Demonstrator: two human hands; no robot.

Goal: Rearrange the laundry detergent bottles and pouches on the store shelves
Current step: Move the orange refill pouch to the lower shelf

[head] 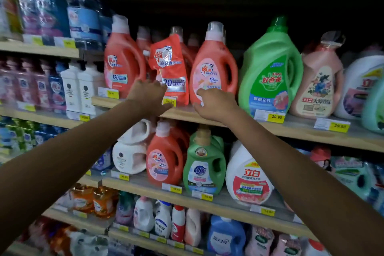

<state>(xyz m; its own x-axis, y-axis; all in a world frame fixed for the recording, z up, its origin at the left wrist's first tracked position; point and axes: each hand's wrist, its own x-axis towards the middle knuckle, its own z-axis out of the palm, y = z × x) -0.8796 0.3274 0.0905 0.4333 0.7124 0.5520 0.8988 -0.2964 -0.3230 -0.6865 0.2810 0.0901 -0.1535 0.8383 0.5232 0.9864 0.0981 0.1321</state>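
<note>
An orange-red detergent pouch stands on the middle shelf, leaning between two salmon-coloured detergent bottles, one to its left and one to its right. My left hand reaches to the pouch's lower left corner. Its fingers are spread and touch the pouch, and the thumb lies along the shelf edge below it. My right hand rests its fingertips on the lower front of the right salmon bottle. Neither hand plainly grips anything.
A large green bottle and a pink bottle stand to the right on the same shelf. Below are salmon, green and white bottles. Yellow price tags line the shelf edges. Packed shelves continue to the left.
</note>
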